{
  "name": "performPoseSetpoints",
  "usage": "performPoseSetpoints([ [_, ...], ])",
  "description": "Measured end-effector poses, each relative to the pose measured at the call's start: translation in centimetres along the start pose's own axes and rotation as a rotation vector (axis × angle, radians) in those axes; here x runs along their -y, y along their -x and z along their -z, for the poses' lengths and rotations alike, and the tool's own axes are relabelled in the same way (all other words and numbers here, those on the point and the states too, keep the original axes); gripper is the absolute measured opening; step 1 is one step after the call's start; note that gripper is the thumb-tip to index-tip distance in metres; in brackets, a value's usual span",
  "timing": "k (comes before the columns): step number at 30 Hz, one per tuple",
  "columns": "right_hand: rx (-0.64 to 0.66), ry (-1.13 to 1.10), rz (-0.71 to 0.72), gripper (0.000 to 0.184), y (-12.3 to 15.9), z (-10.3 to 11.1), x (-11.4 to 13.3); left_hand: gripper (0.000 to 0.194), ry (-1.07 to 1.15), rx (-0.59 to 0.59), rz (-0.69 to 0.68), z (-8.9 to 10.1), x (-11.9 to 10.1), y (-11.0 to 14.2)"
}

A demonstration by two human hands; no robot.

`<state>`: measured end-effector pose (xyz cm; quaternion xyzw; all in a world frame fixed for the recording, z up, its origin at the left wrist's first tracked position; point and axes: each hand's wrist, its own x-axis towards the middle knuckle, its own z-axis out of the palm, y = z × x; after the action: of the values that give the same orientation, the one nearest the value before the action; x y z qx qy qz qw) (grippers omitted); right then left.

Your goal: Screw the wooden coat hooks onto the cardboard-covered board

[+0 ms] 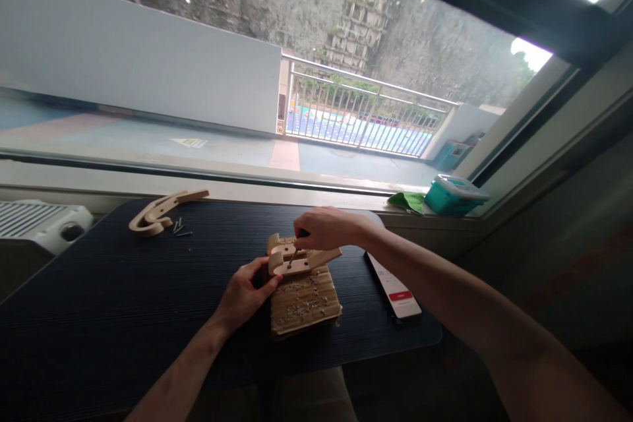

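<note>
My right hand (324, 229) is closed around the dark handle of a screwdriver (295, 254), its thin shaft slanting down to a hole in a curved wooden hook piece (299, 266). Beside that piece lies a similar wooden piece (283, 248), partly hidden by my right hand. Both rest on a stack of corrugated cardboard (304, 306) strewn with small light crumbs. My left hand (247, 291) grips the rounded left end of the nearer wooden piece between thumb and fingers, steadying it at the cardboard's left edge.
On the dark table (148, 297), more curved wooden pieces (153, 214) lie at the back left beside several screws (179, 227). A phone (399, 293) lies right of the cardboard. A teal box (455, 196) and a green cloth (406, 202) sit on the windowsill.
</note>
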<state>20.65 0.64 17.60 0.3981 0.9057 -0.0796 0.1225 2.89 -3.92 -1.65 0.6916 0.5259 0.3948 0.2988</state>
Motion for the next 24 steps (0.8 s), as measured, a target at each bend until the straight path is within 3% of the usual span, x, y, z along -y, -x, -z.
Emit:
performPoseSetpoints([
  [5,0.04,0.047,-0.007,0.025,0.0,0.32,0.09,0.035,-0.007,-0.001,0.0,0.01,-0.01,0.02],
  [11,-0.016,0.04,0.023,0.019,-0.22,-0.18,-0.12,0.033,-0.013,-0.002,-0.009,0.08,-0.22,0.04],
  [19,0.037,0.047,-0.024,0.027,-0.28,0.19,0.04,0.036,-0.012,-0.006,-0.003,-0.01,-0.04,0.0],
  [24,0.015,0.031,-0.019,0.02,-0.35,0.15,-0.03,0.035,-0.014,-0.006,-0.005,-0.07,0.03,-0.06],
])
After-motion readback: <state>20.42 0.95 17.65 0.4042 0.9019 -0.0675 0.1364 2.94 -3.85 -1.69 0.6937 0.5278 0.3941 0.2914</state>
